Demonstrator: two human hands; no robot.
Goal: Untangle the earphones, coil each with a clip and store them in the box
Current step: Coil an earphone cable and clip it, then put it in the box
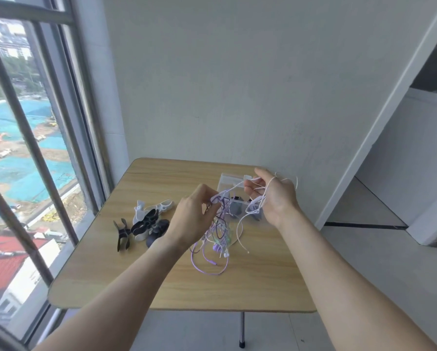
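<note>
At centre frame, above the wooden table (250,287), the left hand (190,216) pinches the tangled earphones (220,231), purple and white cords hanging to the tabletop. Right hand (275,196), centre right, grips white strands looped over its fingers. Clear box (228,181) sits behind; black and white clips (146,222) lie centre left

A tangled bunch of white and purple earphone cords (221,224) hangs above the table, black and white plastic clips (146,221) lying left, clear plastic box (228,182) behind.
</note>
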